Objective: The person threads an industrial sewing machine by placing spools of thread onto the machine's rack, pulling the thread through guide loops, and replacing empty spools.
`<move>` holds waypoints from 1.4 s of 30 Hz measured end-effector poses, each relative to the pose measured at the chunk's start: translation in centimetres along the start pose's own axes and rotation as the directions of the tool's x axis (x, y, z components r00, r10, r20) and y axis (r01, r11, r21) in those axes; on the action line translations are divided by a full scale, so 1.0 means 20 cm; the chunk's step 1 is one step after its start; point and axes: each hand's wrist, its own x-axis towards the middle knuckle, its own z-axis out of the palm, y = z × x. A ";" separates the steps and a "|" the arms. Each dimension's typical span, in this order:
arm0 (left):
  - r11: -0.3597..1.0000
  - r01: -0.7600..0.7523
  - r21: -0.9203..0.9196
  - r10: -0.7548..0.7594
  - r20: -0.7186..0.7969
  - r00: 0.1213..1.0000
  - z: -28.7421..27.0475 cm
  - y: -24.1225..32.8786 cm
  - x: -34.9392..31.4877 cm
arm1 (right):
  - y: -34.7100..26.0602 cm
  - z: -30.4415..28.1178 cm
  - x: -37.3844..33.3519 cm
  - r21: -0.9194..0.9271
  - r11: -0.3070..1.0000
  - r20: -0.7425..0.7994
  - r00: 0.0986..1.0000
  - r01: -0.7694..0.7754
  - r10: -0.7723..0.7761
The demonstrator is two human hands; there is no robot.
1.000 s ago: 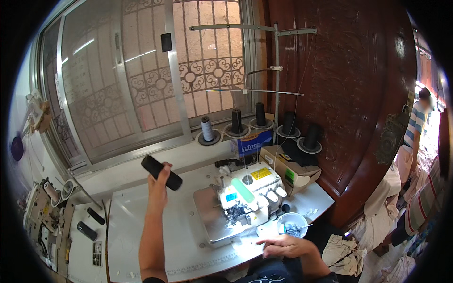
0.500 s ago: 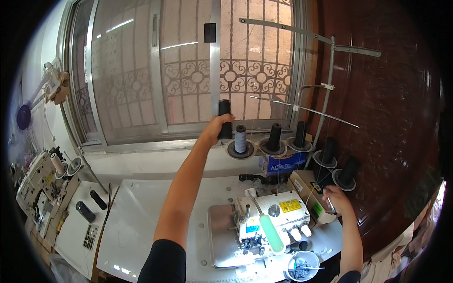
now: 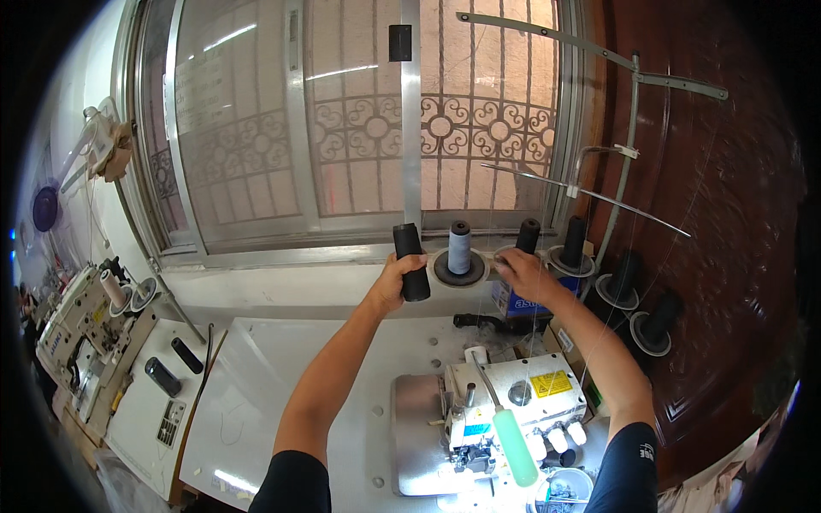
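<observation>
Wrapped around a black spool of thread (image 3: 412, 272), my left hand (image 3: 395, 282) holds it upright, slightly tilted, before the window sill. My right hand (image 3: 523, 274) is closed in a pinch between the light blue thread spool (image 3: 459, 250) and a black thread spool (image 3: 528, 234) on the stand; what its fingertips hold, if anything, I cannot make out. The blue spool sits on a round holder plate (image 3: 462, 279). Below the hands stands a white overlock sewing machine (image 3: 505, 402), its lamp lit, with a green-handled tool (image 3: 516, 449) across its front.
More black spools (image 3: 626, 272) stand on the right. A thread stand with a metal pole (image 3: 629, 171) and a slanting rod (image 3: 633, 214) rises there. Behind my right arm are a blue box (image 3: 522, 301) and a cardboard box (image 3: 564, 340). Another sewing machine (image 3: 77, 333) is at left.
My right hand has risen from beside the cardboard box to the spools, moving left. My left hand has lowered the black spool beside the blue one. The view has shifted slightly.
</observation>
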 end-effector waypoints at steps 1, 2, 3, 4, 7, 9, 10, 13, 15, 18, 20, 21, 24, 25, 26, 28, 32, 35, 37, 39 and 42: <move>0.998 0.006 -0.055 -0.005 0.014 1.000 -0.01 -0.02 0.00 | -0.04 0.04 0.04 0.008 0.998 0.011 0.998 0.062 -0.063; 0.994 0.013 -0.110 -0.010 0.029 1.000 -0.02 -0.03 0.00 | -0.06 0.07 0.08 0.005 0.997 0.023 0.997 0.078 -0.078; 0.990 0.019 -0.142 -0.011 0.057 0.998 -0.02 -0.04 -0.01 | -0.13 0.08 0.12 0.005 0.996 0.038 0.995 0.093 -0.093; 0.984 0.031 -0.174 -0.016 0.088 0.996 -0.03 -0.04 -0.01 | -0.17 0.10 0.14 0.006 0.995 0.053 0.993 0.103 -0.103; 0.982 0.046 -0.184 -0.033 0.077 0.997 0.00 -0.05 -0.03 | -0.21 0.17 0.18 -0.106 0.993 0.058 0.997 0.050 -0.044; 0.986 0.036 -0.162 -0.028 0.050 0.998 0.03 -0.03 -0.07 | -0.24 0.21 0.20 -0.140 0.989 0.062 0.997 0.050 -0.041; 0.984 0.038 -0.173 -0.027 0.065 0.998 0.04 -0.03 -0.07 | -0.25 0.23 0.21 -0.157 0.986 0.062 0.997 0.049 -0.040; 0.979 0.043 -0.200 -0.023 0.099 0.995 0.05 -0.02 -0.09 | -0.29 0.25 0.25 -0.205 0.977 0.121 0.992 0.059 -0.034; 0.976 0.047 -0.213 -0.023 0.114 0.993 0.08 -0.01 -0.12 | -0.30 0.29 0.26 -0.177 0.983 0.106 0.994 0.054 -0.035; 0.986 -0.001 -0.166 0.016 0.089 0.996 0.12 0.01 -0.14 | -0.31 0.31 0.27 -0.155 0.987 0.090 0.996 0.035 -0.021; 0.993 -0.056 -0.106 0.060 0.028 0.998 0.14 0.06 -0.15 | -0.30 0.29 0.27 -0.180 0.984 0.069 0.997 -0.003 0.015; 0.993 -0.085 -0.079 0.085 -0.003 0.996 0.14 0.08 -0.15 | -0.29 0.26 0.27 -0.211 0.977 0.056 0.998 -0.028 0.041; 0.940 -0.171 0.294 0.178 0.005 0.984 0.05 0.11 -0.07 | -0.22 0.18 0.25 -0.129 0.982 -0.094 0.987 -0.140 0.129; 0.870 -0.255 0.421 0.261 0.046 0.964 0.04 0.13 -0.05 | -0.20 0.16 0.26 -0.071 0.982 -0.161 0.973 -0.176 0.163; 0.833 -0.281 0.477 0.296 0.047 0.954 0.00 0.12 -0.01 | -0.18 0.13 0.28 -0.049 0.980 -0.197 0.964 -0.193 0.180; 0.739 -0.311 0.598 0.356 0.046 0.933 -0.04 0.13 0.05 | -0.22 0.07 0.36 0.017 0.975 -0.264 0.939 -0.224 0.220; 0.830 -0.363 0.424 0.340 0.131 0.931 0.04 0.15 0.13 | -0.13 0.17 0.45 0.163 0.966 -0.152 0.963 -0.199 0.224; 0.836 -0.384 0.391 0.358 0.140 0.923 0.08 0.19 0.19 | -0.08 0.16 0.49 0.249 0.937 -0.126 0.952 -0.243 0.280; 0.823 -0.388 0.415 0.367 0.132 0.921 0.10 0.22 0.21 | -0.07 0.09 0.49 0.402 0.895 -0.321 0.886 -0.192 0.334; 0.845 -0.409 0.345 0.402 0.094 0.911 0.13 0.21 0.27 | -0.05 -0.01 0.48 0.626 0.778 -0.443 0.794 -0.059 0.416; 0.831 -0.446 0.332 0.438 0.102 0.893 0.20 0.12 0.38 | 0.03 -0.07 0.39 0.512 0.856 -0.602 0.681 -0.072 0.417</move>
